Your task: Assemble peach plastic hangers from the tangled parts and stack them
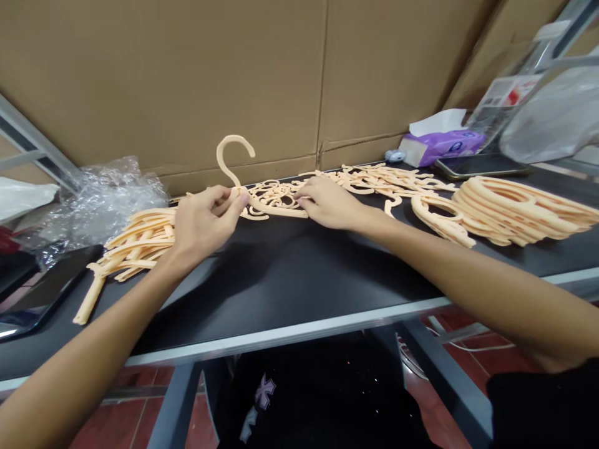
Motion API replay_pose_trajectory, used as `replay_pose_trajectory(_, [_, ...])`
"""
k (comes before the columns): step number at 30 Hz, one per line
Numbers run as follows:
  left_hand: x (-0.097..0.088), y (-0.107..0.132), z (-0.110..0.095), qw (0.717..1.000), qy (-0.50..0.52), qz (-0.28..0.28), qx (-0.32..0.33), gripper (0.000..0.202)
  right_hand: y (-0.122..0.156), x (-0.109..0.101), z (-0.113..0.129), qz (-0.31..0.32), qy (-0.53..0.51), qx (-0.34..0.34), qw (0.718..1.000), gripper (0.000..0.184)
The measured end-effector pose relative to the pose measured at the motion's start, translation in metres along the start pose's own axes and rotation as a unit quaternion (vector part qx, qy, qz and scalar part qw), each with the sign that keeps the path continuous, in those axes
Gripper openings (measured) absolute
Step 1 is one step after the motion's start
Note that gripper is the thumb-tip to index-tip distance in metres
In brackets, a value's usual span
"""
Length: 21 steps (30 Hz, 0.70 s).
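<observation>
My left hand [206,218] pinches a peach plastic hanger [234,163] at the base of its hook, which stands up above the black table [281,280]. My right hand [330,201] rests fingers-down on the hanger's other end, at the edge of a loose pile of hook pieces [276,192]. A heap of straight peach hanger bars [135,240] lies just left of my left hand. A neat stack of ring-shaped peach parts [510,209] sits to the right of my right forearm.
More loose peach pieces [388,181] spread behind my right hand. Crumpled clear plastic [98,199] lies at the back left. A purple tissue pack [442,144] and a phone [482,166] sit at the back right. Cardboard [187,81] walls the back.
</observation>
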<state>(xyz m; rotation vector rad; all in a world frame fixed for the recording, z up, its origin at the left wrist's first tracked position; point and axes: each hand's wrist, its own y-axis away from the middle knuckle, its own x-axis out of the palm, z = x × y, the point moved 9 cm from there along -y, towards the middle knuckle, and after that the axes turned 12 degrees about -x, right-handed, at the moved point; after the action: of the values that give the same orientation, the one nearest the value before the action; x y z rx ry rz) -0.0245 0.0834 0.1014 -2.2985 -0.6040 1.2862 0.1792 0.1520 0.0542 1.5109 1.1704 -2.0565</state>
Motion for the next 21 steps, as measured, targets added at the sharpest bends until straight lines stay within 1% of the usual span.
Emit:
replay_pose_trajectory(2, [-0.002, -0.003, 0.004, 1.000, -0.006, -0.002, -0.010, 0.039, 0.001, 0.009, -0.003, 0.035, 0.013, 0.006, 0.999, 0.041])
replay_pose_trajectory(3, [-0.003, -0.004, 0.006, 1.000, -0.010, -0.004, -0.015, 0.039, 0.002, 0.012, -0.003, 0.042, 0.015, 0.008, 0.999, 0.042])
replay_pose_trajectory(7, [-0.007, -0.010, 0.011, 1.000, -0.007, -0.007, -0.022, 0.037, 0.002, 0.016, 0.006, 0.041, 0.031, 0.002, 0.999, 0.044])
replay_pose_trajectory(12, [-0.008, -0.012, 0.013, 0.999, 0.009, -0.004, -0.030, 0.035, 0.002, 0.025, 0.010, 0.082, 0.058, 0.010, 0.995, 0.040])
replay_pose_trajectory(17, [-0.004, -0.012, 0.015, 0.999, 0.005, 0.006, -0.034, 0.036, 0.003, 0.021, 0.008, 0.042, 0.039, 0.005, 0.998, 0.035])
replay_pose_trajectory(21, [-0.004, -0.014, 0.020, 0.999, 0.012, 0.008, -0.038, 0.039, 0.004, 0.018, 0.005, 0.033, 0.030, -0.001, 0.999, 0.035])
